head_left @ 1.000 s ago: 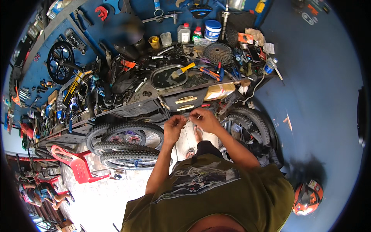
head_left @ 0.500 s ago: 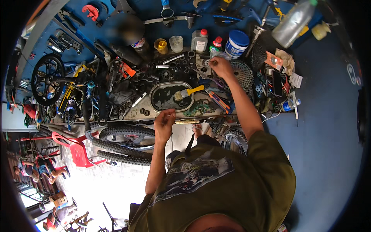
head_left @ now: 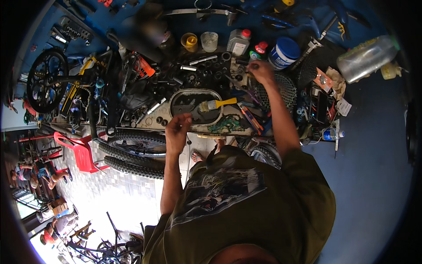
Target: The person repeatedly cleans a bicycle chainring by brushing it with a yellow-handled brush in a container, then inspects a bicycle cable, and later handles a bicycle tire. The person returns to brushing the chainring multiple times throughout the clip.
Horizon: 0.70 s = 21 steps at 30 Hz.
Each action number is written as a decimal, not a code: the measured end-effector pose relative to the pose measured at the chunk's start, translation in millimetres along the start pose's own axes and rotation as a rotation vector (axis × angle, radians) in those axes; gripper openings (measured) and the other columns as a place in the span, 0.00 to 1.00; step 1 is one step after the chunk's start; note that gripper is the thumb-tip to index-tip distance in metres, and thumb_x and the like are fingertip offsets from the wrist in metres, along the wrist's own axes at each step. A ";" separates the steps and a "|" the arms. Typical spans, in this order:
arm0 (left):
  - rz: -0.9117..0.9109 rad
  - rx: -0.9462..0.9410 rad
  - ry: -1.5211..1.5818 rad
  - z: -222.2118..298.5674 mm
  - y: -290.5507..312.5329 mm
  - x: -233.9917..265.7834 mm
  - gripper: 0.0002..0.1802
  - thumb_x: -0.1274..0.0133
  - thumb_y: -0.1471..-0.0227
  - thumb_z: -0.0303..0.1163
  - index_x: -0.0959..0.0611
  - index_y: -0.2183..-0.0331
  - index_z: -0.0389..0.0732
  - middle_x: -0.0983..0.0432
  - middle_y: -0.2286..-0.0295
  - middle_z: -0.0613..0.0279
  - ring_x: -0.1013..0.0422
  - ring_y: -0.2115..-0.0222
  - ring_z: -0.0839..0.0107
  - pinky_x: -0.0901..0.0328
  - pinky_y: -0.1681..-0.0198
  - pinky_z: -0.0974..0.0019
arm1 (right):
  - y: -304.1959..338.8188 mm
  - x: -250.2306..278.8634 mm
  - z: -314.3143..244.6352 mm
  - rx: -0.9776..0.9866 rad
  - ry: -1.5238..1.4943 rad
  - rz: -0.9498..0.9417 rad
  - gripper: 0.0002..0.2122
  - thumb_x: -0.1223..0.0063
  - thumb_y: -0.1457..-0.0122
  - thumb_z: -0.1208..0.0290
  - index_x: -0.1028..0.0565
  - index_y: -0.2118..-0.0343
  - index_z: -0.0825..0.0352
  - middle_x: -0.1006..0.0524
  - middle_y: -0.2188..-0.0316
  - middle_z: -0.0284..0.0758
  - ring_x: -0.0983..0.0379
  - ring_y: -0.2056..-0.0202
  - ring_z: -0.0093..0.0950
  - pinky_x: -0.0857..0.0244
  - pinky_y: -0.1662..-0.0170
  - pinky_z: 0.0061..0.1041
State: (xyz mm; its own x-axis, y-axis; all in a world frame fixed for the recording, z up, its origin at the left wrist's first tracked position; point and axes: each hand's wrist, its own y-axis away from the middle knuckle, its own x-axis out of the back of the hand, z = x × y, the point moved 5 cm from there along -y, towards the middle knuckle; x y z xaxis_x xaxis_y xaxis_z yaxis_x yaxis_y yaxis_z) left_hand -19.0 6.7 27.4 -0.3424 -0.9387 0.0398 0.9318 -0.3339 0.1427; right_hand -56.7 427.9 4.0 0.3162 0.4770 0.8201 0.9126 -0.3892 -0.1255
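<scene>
While the left hand (head_left: pixel 177 130) hung over the front edge of the desk (head_left: pixel 154 126), its fingers were curled and the tips drawn close to the thumb; whether they pinched anything small could not be told. The right hand (head_left: pixel 263 72) reached to the back, its fingers bent and partly closed near the chain-ring-like cassette (head_left: pixel 283 90); a dark spot showed at its fingertips, but I could not tell if it gripped a part.

Between the arms sat the oval tray (head_left: pixel 196 91), near the front edge, probably for easy reach from either side. The yellow-handled brush (head_left: pixel 225 101) lay with its bristles inside and its handle over the right rim, which likely kept the grip clean. Farther back, the blue-lidded tub (head_left: pixel 285 53) and the red-capped grey bottle (head_left: pixel 238 43) stood upright, presumably leaving the front for loose parts.
</scene>
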 end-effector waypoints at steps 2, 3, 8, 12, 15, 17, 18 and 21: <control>0.020 -0.065 -0.126 8.5 -9.6 13.0 0.12 0.43 0.41 0.30 0.18 0.57 0.34 0.20 0.68 0.66 0.29 0.69 0.81 0.34 0.63 0.74 | 15.8 1.5 -8.3 -0.006 -0.068 -0.018 0.14 0.39 0.45 0.58 0.19 0.60 0.61 0.20 0.66 0.41 0.21 0.63 0.38 0.31 0.60 0.38; 0.042 -0.078 -0.177 15.2 -13.3 18.3 0.13 0.44 0.40 0.31 0.18 0.57 0.34 0.21 0.68 0.67 0.30 0.69 0.81 0.35 0.63 0.75 | 29.4 4.5 -22.8 -0.026 -0.098 -0.065 0.15 0.39 0.45 0.58 0.20 0.59 0.61 0.20 0.64 0.41 0.22 0.62 0.38 0.31 0.58 0.38; -0.039 -0.283 -0.636 20.3 -61.3 29.0 0.10 0.45 0.45 0.27 0.15 0.59 0.40 0.19 0.63 0.52 0.21 0.62 0.57 0.29 0.60 0.60 | 94.1 -12.1 -69.6 0.225 0.101 -0.199 0.21 0.34 0.48 0.59 0.24 0.52 0.60 0.23 0.55 0.41 0.25 0.54 0.41 0.31 0.53 0.41; -0.334 -0.193 -1.008 -19.6 -91.8 12.2 0.20 0.40 0.48 0.34 0.19 0.52 0.45 0.22 0.54 0.52 0.25 0.55 0.53 0.30 0.52 0.55 | 109.5 -27.6 -95.7 0.199 0.031 -0.380 0.18 0.34 0.49 0.62 0.23 0.55 0.58 0.23 0.58 0.39 0.25 0.56 0.40 0.31 0.54 0.40; -0.350 -0.437 -1.346 -27.5 -85.1 -12.0 0.33 0.37 0.52 0.40 0.27 0.43 0.51 0.32 0.44 0.52 0.34 0.44 0.52 0.35 0.44 0.54 | 115.7 -23.9 -107.7 0.240 0.078 -0.437 0.16 0.36 0.47 0.63 0.23 0.56 0.58 0.22 0.58 0.38 0.25 0.57 0.39 0.30 0.55 0.40; -0.376 -0.399 -1.342 -29.4 -77.2 -15.5 0.39 0.36 0.54 0.42 0.30 0.41 0.53 0.37 0.41 0.51 0.40 0.40 0.49 0.35 0.43 0.49 | 119.3 -22.2 -107.1 0.287 0.077 -0.401 0.15 0.37 0.46 0.63 0.22 0.56 0.59 0.23 0.59 0.37 0.24 0.58 0.39 0.30 0.56 0.39; -0.388 -0.377 -1.340 -29.9 -73.1 -16.2 0.41 0.35 0.56 0.43 0.32 0.40 0.54 0.40 0.40 0.51 0.44 0.38 0.47 0.35 0.43 0.46 | 121.8 -22.0 -107.0 0.306 0.048 -0.365 0.14 0.38 0.46 0.63 0.22 0.56 0.59 0.23 0.59 0.37 0.24 0.59 0.39 0.30 0.57 0.39; -0.395 -0.439 -1.326 -36.3 -68.1 -7.9 0.36 0.39 0.52 0.38 0.30 0.41 0.55 0.38 0.41 0.49 0.41 0.40 0.47 0.33 0.45 0.46 | 128.7 -12.4 -109.9 0.287 -0.052 -0.297 0.14 0.39 0.44 0.63 0.22 0.56 0.59 0.23 0.61 0.37 0.24 0.61 0.38 0.30 0.59 0.39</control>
State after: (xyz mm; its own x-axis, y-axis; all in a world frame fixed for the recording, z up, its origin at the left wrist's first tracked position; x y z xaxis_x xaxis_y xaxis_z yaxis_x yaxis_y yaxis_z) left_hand -75.4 33.7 -18.6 -0.2117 -0.0945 0.9728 0.6301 -0.7740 0.0619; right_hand 28.4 285.3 39.1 0.0345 0.5772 0.8158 0.9990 0.0031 -0.0444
